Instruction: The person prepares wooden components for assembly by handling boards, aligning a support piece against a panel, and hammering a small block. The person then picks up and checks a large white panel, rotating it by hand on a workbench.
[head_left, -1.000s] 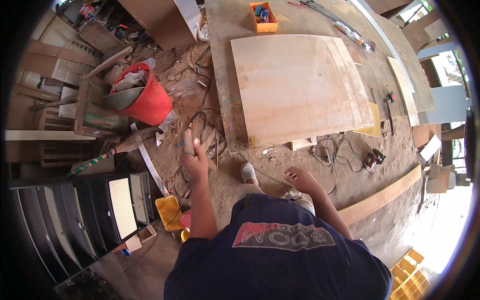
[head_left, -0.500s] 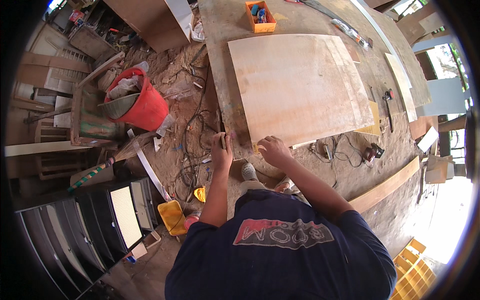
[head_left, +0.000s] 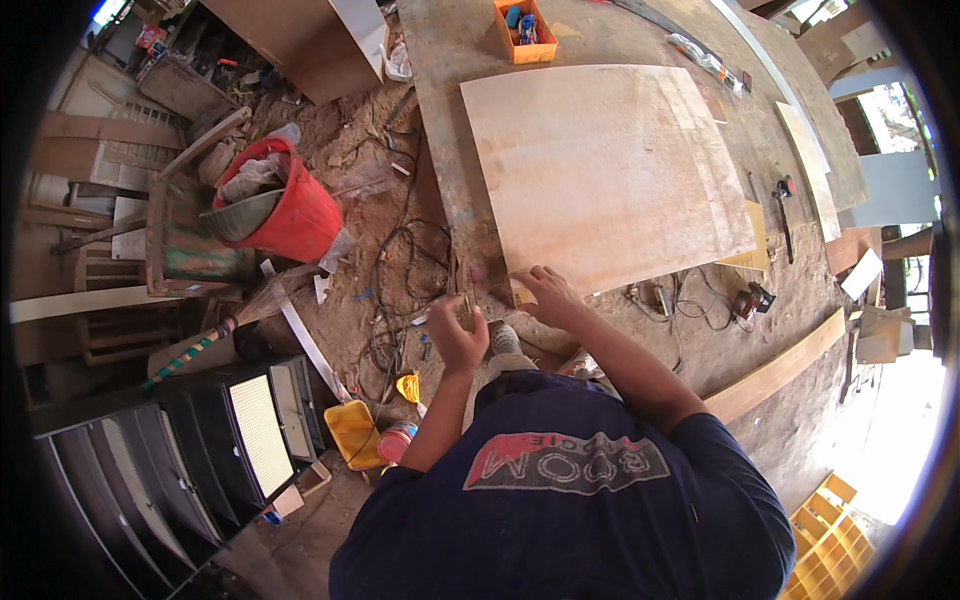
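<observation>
Both hands shifted little: left hand [head_left: 455, 335] grip clenches an upright stick [head_left: 466, 300]; right hand [head_left: 545, 292] lies released on plywood [head_left: 600, 170].

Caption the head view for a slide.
Right hand on the large pale plywood sheet; left hand gripping a small wooden piece.

Worn wooden workbench [head_left: 450, 150], large plywood sheet [head_left: 600, 170] flat on it, small orange parts tray [head_left: 524, 18] at far edge, long thin board [head_left: 810, 170] beside sheet
</observation>
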